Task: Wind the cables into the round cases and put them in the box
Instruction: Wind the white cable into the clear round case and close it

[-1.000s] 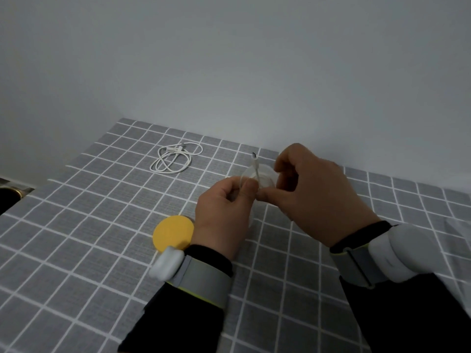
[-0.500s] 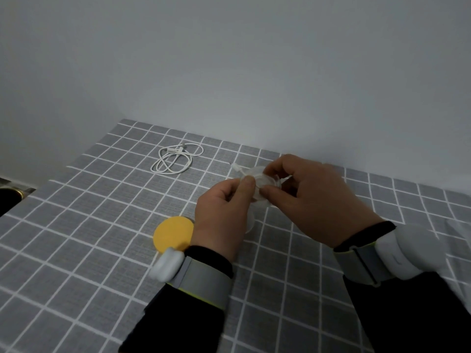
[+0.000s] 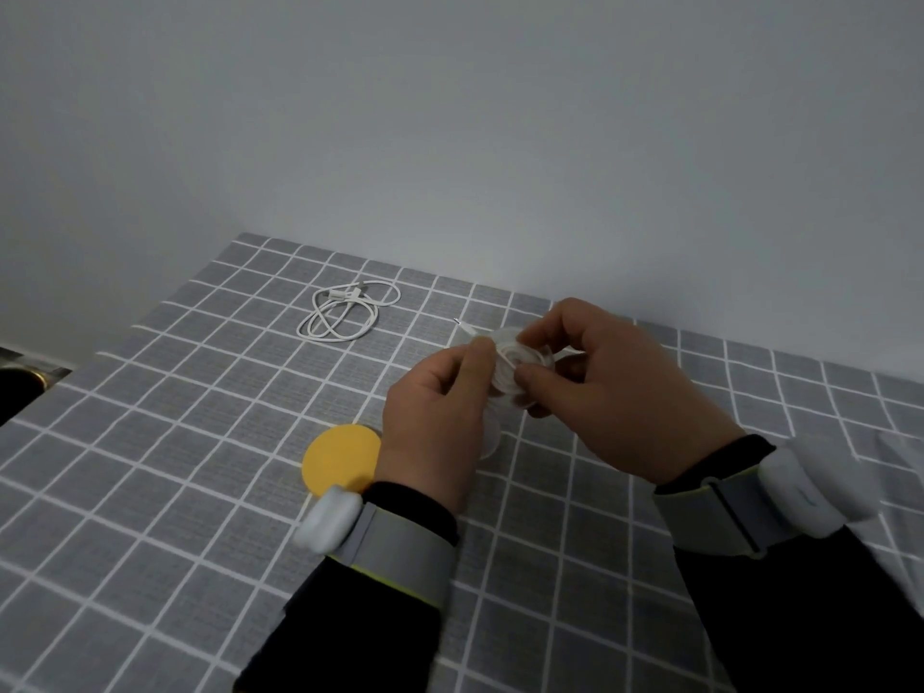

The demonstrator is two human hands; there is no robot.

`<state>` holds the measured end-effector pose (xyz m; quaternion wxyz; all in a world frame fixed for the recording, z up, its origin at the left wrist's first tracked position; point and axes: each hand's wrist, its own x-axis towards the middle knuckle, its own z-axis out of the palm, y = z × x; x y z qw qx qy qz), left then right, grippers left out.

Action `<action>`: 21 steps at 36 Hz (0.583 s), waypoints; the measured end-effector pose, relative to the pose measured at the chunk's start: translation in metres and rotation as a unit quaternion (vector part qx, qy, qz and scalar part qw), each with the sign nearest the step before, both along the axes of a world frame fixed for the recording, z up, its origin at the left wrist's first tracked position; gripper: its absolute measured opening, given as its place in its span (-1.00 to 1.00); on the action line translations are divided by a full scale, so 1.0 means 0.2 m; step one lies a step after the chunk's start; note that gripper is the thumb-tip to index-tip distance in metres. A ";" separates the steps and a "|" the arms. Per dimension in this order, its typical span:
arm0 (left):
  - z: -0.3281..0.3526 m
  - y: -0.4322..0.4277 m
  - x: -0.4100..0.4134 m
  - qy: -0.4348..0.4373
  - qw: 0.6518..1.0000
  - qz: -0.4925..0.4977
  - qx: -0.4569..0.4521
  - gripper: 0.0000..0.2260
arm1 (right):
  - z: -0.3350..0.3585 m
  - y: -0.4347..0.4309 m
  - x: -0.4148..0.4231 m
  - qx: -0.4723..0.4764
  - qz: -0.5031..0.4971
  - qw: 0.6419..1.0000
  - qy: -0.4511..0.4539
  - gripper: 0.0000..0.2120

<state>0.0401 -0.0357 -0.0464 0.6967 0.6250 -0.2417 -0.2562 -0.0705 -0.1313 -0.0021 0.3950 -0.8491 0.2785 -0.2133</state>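
One clear case [image 3: 520, 360], one coiled cable [image 3: 345, 312] far left, one yellow disc [image 3: 337, 457] near. The left grip [image 3: 440, 417] and right grip [image 3: 615, 392] both pinch the case, fingers curled.

Your clear round case [image 3: 506, 385] sits tilted, a cable [image 3: 520, 353] wound inside, its plug [image 3: 462, 326] poking out left. Your loose white cable [image 3: 345, 315] lies looped well apart, and the yellow disc [image 3: 340, 457] lies flat.

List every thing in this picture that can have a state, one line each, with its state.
clear round case: held by both hands, partly wound, plug end sticking out.
left hand: pinches the case's left edge.
right hand: pinches the case's right side.
white cable: loosely coiled on the table, uncased.
yellow disc: flat on the table, untouched.
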 end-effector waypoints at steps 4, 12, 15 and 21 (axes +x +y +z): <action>0.01 0.00 0.00 -0.001 1.000 0.006 0.001 -0.81 | 0.00 0.01 0.00 -0.012 -0.001 1.000 0.001 -0.85; -0.02 -0.01 0.02 0.024 0.999 0.018 -0.017 -0.79 | 0.00 0.01 0.01 0.029 0.017 0.999 -0.019 -0.81; -0.02 -0.01 0.02 0.056 0.998 0.024 -0.034 -0.80 | -0.01 0.02 0.02 0.079 0.019 0.996 -0.046 -0.75; -0.02 -0.02 0.01 0.073 0.996 0.020 -0.040 -0.84 | -0.03 0.00 0.02 0.148 0.027 0.986 -0.066 -0.74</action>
